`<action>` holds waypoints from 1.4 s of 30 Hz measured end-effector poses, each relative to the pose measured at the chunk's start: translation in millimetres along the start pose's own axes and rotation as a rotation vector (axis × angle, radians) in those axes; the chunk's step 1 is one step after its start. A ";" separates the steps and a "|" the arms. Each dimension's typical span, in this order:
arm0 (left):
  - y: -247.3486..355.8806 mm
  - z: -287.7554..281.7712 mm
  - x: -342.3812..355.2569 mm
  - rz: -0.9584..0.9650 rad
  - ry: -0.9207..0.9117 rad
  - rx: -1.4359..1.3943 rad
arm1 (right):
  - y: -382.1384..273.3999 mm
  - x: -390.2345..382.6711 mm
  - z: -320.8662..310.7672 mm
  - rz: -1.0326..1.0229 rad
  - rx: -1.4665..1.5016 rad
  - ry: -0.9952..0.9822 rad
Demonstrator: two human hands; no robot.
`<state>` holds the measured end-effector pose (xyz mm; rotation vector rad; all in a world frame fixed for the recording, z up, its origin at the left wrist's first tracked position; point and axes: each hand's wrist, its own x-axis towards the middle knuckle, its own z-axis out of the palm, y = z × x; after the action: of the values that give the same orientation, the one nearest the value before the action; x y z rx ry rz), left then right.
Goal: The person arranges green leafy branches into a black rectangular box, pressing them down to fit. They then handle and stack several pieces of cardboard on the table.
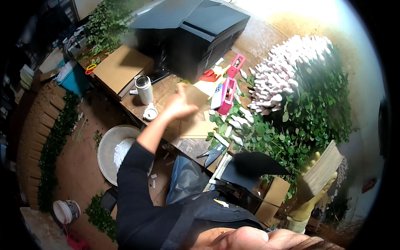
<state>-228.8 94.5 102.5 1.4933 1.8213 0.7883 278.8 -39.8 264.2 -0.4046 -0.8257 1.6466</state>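
Note:
My bare left hand [179, 104] reaches over the wooden table [158, 129], its fingers on a small brown cardboard piece [196, 92], slightly blurred. More cardboard pieces [196, 130] lie below it. Beyond it are a red-and-yellow glove [208, 77] and two pink tape dispensers [228, 98]. A steel cup [144, 92] stands to its left beside a white lid [150, 113]. At the lower right my right hand [313, 193], in a yellow glove, grips a thick stack of cardboard pieces [321, 166], beside a large bundle of leafy stems with white-sleeved buds [283, 71].
Dark stacked sheets [212, 21] and brown cardboard [123, 66] sit at the back, near orange scissors [91, 68]. A black curved object [254, 164] and dark shears [211, 155] are near me. A basin [108, 154], bucket [66, 211] and leafy bundles [54, 158] are below, left.

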 end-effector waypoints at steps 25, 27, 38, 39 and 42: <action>56.6 88.0 -101.7 0.546 -0.239 -0.955 | 113.5 67.9 38.7 0.327 -0.550 0.185; 76.2 110.0 -148.0 0.446 -0.366 -1.017 | 129.9 75.6 49.4 0.348 -0.544 0.080; 51.3 94.9 -91.4 -0.042 -0.067 -1.393 | 63.7 57.7 42.4 -0.059 -0.848 -0.174; 31.8 86.7 -61.2 -0.050 0.105 -1.285 | 47.7 46.2 40.3 -0.105 -0.938 -0.087; -60.0 57.9 44.2 -0.152 0.428 -0.972 | 3.0 0.8 15.0 -0.214 -0.936 0.153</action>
<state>-225.2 130.5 15.4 0.5709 1.4136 1.6836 266.5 -43.7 272.6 -1.0295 -1.4399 0.9330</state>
